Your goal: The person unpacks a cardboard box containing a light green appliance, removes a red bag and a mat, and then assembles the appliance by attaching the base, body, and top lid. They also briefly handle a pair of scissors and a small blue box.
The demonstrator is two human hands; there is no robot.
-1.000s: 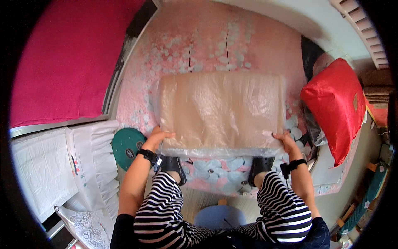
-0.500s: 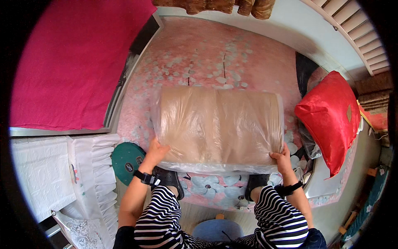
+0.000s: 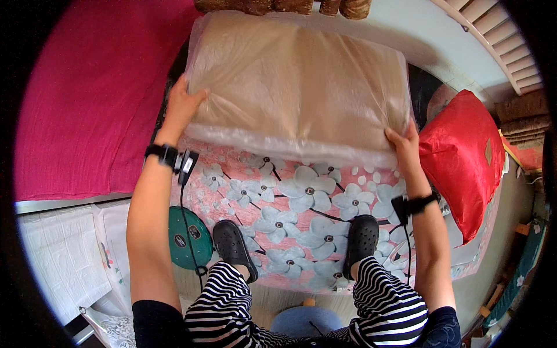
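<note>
Both hands on a wrapped bundle over the rug's far half

Bundle (image 3: 299, 75): broad, flattish, tan-brown, cased in clear plastic (image 3: 278, 138), creased and shiny. Position: above the far half of the rug (image 3: 310, 191), spanning much of its width, long near edge facing the wearer. Cannot tell whether its underside meets the rug.

Left hand (image 3: 183, 110), toward the rug's left edge: closed on the bundle's near left corner, thumb laid over the top, other fingers along the side. Right hand (image 3: 405, 142), toward the rug's right edge: gripping the near right corner, thumb on top, remaining fingers partly hidden. Both arms reach out; a dark wristband (image 3: 165, 155) on the left, another on the right, each trailing a cord.

Rug itself: pink, grey-white flowers. On its near part, two black clogs (image 3: 363, 238), set apart, below striped trousers (image 3: 223, 296). By its near left corner, a green disc (image 3: 190, 238). Off its near edge, a blue stool (image 3: 306, 320). At its right side, a red cushion (image 3: 464, 156), tilted. Along its left side, a magenta cloth (image 3: 98, 110). Past its far edge, brown drapery (image 3: 278, 7).
</note>
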